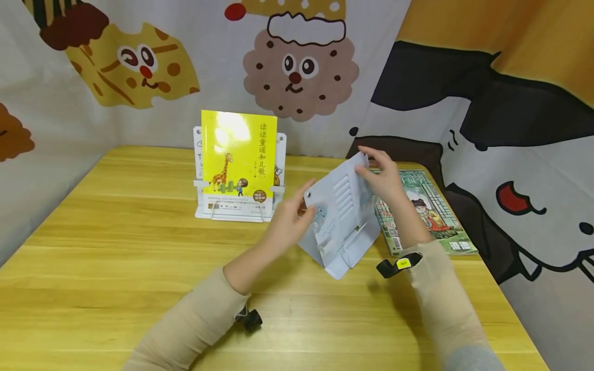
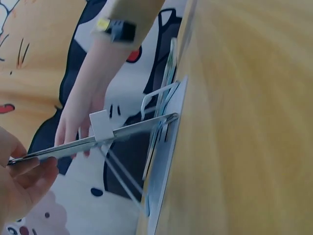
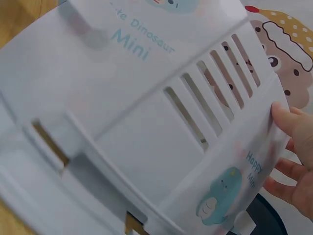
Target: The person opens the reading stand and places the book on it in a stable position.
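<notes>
A white book stand [image 1: 341, 206] printed with a blue dinosaur is held tilted over the table by both hands. My left hand [image 1: 290, 219] pinches its left edge near the top corner, thumb in front. At the upper right corner my right hand [image 1: 382, 178] grips the panel, thumb [image 3: 283, 117] on the printed face and fingers behind the edge. Slots cross the upright panel, and a lip runs along the base. From the side, the left wrist view shows the panel [image 2: 73, 147] standing out from the base plate [image 2: 168, 156], with wire supports [image 2: 122, 176] between them.
Left of the hands, a yellow book [image 1: 238, 165] with a giraffe leans on another white stand [image 1: 199, 201]. A green illustrated book [image 1: 445, 221] lies at the table's right edge, partly behind the right forearm. A cartoon-printed curtain [image 1: 315, 134] hangs behind the wooden table [image 1: 116, 232].
</notes>
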Available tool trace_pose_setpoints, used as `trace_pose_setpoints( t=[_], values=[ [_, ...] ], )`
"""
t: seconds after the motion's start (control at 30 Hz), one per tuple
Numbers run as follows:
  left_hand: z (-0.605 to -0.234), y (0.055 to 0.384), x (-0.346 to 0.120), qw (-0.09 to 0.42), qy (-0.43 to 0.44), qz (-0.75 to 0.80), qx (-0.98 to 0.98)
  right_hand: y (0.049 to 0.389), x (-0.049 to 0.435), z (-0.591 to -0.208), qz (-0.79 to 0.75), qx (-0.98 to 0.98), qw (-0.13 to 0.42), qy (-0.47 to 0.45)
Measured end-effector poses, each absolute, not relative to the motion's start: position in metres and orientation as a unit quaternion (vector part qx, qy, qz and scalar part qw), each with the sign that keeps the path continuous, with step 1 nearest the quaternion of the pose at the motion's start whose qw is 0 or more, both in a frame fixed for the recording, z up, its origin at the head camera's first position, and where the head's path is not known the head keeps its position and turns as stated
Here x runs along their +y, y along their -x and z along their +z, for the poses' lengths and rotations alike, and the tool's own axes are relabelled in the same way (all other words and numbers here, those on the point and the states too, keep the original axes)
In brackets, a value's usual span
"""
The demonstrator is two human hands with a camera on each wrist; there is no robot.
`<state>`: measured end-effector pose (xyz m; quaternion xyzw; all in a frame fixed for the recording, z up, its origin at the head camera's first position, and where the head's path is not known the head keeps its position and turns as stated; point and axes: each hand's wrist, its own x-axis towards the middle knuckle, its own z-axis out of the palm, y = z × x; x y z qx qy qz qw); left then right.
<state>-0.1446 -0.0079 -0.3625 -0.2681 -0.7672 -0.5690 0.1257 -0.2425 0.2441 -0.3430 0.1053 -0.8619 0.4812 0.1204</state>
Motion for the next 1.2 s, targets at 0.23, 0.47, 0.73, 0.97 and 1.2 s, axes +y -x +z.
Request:
trace_pose_setpoints(
  t=[0.23, 0.47, 0.73, 0.97, 1.2],
  values=[
    [-0.356, 0.169, -0.024, 0.121, 0.247, -0.544, -0.793, 0.229, 0.253, -0.343, 0.493, -0.859, 0.129, -0.050],
    [-0.348, 0.197, -0.035, 0.121, 0.240, -0.500, -0.824, 0.224, 0.254, -0.348, 0.489, -0.858, 0.152, -0.031],
    [-0.345, 0.223, -0.032, 0.102, 0.216, -0.468, -0.851, 0.224, 0.252, -0.350, 0.479, -0.856, 0.193, -0.021],
    [-0.338, 0.242, -0.027, 0.074, 0.196, -0.436, -0.875, 0.230, 0.252, -0.352, 0.491, -0.845, 0.211, -0.011],
    [-0.336, 0.253, -0.024, 0.074, 0.174, -0.405, -0.895, 0.241, 0.249, -0.354, 0.501, -0.837, 0.219, -0.011]
  ],
)
